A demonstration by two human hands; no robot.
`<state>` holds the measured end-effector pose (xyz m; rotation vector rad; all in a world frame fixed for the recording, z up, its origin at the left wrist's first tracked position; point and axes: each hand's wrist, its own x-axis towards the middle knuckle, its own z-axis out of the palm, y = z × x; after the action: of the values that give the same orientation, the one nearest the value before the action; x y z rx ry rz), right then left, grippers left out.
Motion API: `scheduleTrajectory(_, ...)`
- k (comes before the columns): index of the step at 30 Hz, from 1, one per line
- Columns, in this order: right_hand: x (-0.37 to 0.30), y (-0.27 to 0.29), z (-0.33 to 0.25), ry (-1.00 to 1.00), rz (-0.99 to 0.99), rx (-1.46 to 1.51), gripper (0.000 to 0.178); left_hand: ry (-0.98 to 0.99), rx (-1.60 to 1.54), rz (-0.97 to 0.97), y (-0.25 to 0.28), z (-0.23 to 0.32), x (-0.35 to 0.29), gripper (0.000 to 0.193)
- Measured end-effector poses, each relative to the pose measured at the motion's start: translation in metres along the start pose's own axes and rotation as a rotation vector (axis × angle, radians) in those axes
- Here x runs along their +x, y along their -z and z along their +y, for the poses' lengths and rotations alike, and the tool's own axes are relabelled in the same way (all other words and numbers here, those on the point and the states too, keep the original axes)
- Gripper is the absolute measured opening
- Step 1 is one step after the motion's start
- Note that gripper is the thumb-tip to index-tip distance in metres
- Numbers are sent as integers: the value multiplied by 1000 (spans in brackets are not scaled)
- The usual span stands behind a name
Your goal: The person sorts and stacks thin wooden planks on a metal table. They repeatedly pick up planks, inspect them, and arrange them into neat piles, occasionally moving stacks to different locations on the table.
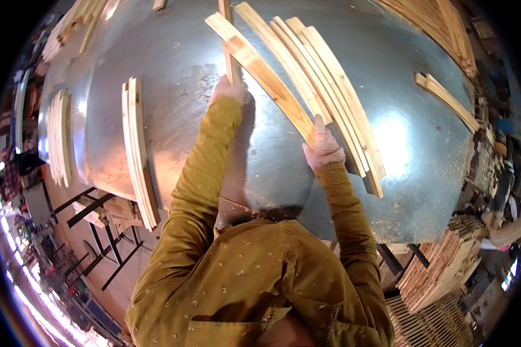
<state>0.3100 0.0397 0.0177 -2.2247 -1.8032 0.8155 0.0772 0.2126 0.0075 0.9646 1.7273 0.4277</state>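
Note:
My left hand [228,91] is closed round the near end of a narrow wooden strip [233,68], which points away from me over the metal tabletop [179,75]. In my right hand [324,146] is the near end of a wider wooden board [275,87], with a reddish-brown grain streak. The board slants away to the left, and its far part crosses over the strip. Close to the right hand's thumb lies a group of pale wooden strips [344,95], side by side. The fingers of both hands are partly hidden.
A bundle of strips [134,144] lies left of my arm, overhanging the near edge. Another bundle [59,139] is at the far left. Two short strips [446,101] lie at the right edge. Stacked boards [440,263] stand below right, and black metal bars [107,237] below left.

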Motion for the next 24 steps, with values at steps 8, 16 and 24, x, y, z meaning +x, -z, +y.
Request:
scheduleTrajectory(8, -1, -27, -100, -106, -395, 1084, 74, -15, -1035, -371, 28, -132, -128, 57)
scheduleTrajectory(16, 1, -125, -145, -186, -314, 1566, 70, -97, -907, -163, 50, -186, -149, 68)
scheduleTrajectory(24, -1, -162, -179, -193, -564, 1533, 64, -200, -865, 1, 100, -222, -172, 53)
